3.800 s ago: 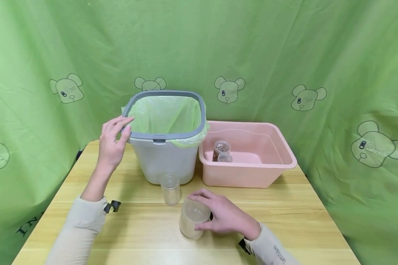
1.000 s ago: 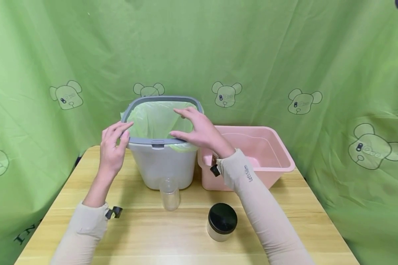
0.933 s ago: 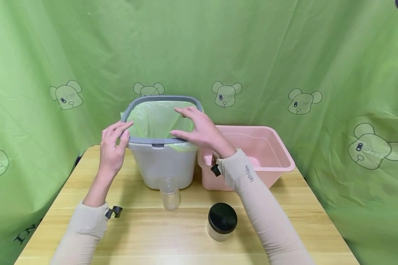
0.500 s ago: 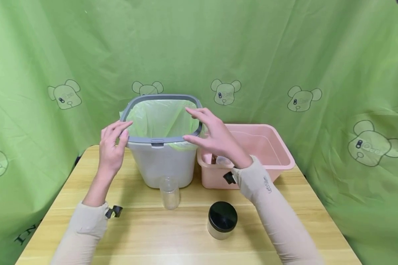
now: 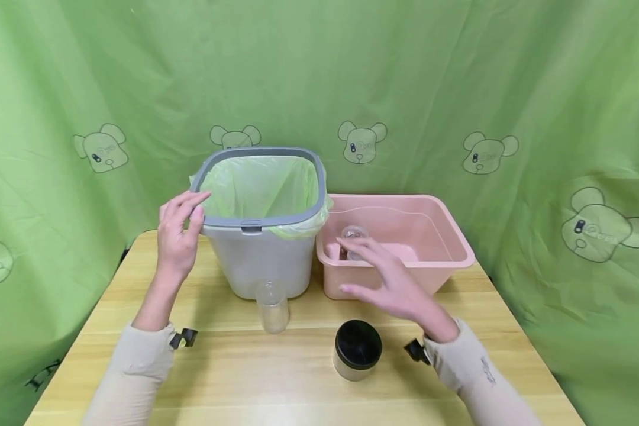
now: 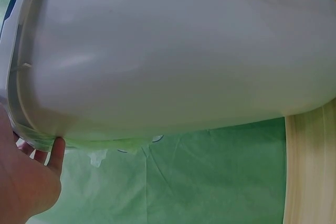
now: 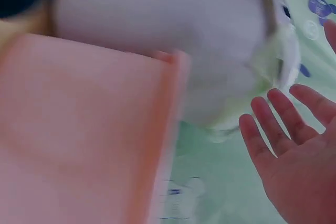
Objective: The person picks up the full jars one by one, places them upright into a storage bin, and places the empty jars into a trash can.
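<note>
My left hand (image 5: 178,234) holds the near left corner of the grey trash bin's (image 5: 258,260) rim. In the left wrist view its fingers (image 6: 56,156) bend against the outside of the rim. My right hand (image 5: 391,281) holds nothing; its fingers are spread, overlapping the front of the pink tub (image 5: 389,283) in the head view. A jar with a black lid (image 5: 358,344) stands upright on the table, nearer me than that hand. A clear empty cup (image 5: 273,307) stands close in front of the bin.
A pale green bag (image 5: 261,186) lines the bin and folds over its rim. Inside the tub, at its left end, stands a clear container with brown contents (image 5: 343,253), partly hidden by my right fingers. A green curtain (image 5: 298,71) hangs behind the wooden table (image 5: 234,373).
Earlier my right hand held a clear jar above the table; that jar is out of sight now. My emptied right hand has moved from over the bin rightward and toward me. The left hand stays.
</note>
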Available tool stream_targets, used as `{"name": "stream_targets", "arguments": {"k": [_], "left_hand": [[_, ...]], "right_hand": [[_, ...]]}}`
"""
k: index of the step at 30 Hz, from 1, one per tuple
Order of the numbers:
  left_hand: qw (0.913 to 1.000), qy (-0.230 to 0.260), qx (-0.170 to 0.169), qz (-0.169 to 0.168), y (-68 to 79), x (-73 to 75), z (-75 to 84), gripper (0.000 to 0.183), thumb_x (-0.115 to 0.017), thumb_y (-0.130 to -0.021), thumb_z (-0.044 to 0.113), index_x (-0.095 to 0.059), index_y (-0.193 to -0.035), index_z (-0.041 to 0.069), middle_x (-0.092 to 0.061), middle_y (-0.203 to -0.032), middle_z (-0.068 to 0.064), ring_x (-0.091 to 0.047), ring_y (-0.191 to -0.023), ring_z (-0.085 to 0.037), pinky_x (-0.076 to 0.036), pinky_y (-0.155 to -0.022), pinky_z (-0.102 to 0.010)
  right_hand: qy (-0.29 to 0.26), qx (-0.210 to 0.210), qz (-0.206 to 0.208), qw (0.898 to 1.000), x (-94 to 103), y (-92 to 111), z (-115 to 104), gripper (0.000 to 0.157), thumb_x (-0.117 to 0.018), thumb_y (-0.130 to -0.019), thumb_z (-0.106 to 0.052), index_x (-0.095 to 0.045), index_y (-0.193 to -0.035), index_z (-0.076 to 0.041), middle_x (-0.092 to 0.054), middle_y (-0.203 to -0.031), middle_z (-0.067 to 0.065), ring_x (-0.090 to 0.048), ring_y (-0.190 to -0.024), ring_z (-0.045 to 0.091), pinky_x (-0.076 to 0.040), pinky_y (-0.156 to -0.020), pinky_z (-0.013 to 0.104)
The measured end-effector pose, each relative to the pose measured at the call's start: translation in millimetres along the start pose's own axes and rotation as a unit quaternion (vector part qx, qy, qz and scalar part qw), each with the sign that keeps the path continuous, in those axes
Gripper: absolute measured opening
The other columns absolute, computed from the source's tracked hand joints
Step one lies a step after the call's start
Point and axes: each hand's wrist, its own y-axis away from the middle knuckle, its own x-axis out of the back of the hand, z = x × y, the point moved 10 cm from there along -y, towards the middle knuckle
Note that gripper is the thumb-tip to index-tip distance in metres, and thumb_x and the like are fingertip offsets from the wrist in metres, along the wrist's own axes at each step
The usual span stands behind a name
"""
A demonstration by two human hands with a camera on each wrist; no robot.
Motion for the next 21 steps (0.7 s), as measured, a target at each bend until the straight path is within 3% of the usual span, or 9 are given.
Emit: {"name": "stream_targets", "arguments": {"k": [2,7,11,21], "left_hand": [[1.0000,0.002,-0.001,0.001,-0.4,0.2,0.8,0.040,-0.052,-0.104,0.034,-0.070,-0.133,0.013,-0.061,-0.142,-0.013,-0.043,-0.137,-0.030,-0.032,-0.112,-0.060],[1.0000,0.005,-0.001,0.007,-1.7,1.6,0.7,0.040,-0.052,-0.103,0.034,-0.070,-0.133,0.012,-0.061,-0.142,-0.013,-0.043,-0.138,-0.030,-0.032,-0.112,-0.060],[0.9999,0.007,0.000,0.008,-1.6,1.4,-0.1,0.040,-0.052,-0.104,0.033,-0.070,-0.133,0.013,-0.061,-0.142,-0.013,-0.043,-0.138,-0.029,-0.033,-0.111,-0.059],[0.9999,0.010,0.000,0.008,1.2,-0.9,-2.4,0.039,-0.052,-0.104,0.032,-0.070,-0.133,0.013,-0.060,-0.142,-0.014,-0.043,-0.137,-0.030,-0.033,-0.111,-0.061]], "right_hand": [[0.003,-0.016,-0.016,1.000,-10.7,18,12,0.077,-0.081,-0.090,-0.033,-0.045,-0.157,-0.022,-0.044,-0.161,0.007,-0.041,-0.148,0.035,-0.036,-0.117,0.064],[0.005,-0.030,-0.054,0.998,-40.2,55,38,0.076,-0.080,-0.090,-0.040,-0.047,-0.156,-0.023,-0.052,-0.152,0.005,-0.053,-0.138,0.032,-0.045,-0.111,0.062],[0.008,-0.048,-0.084,0.995,-60.3,78,55,0.080,-0.081,-0.088,-0.045,-0.045,-0.157,-0.025,-0.052,-0.152,0.001,-0.054,-0.137,0.030,-0.046,-0.109,0.061],[-0.018,-0.049,-0.147,0.988,-89.3,102,73,0.099,-0.086,-0.077,-0.055,-0.040,-0.160,-0.025,-0.047,-0.155,0.002,-0.051,-0.138,0.026,-0.046,-0.111,0.057]]}}
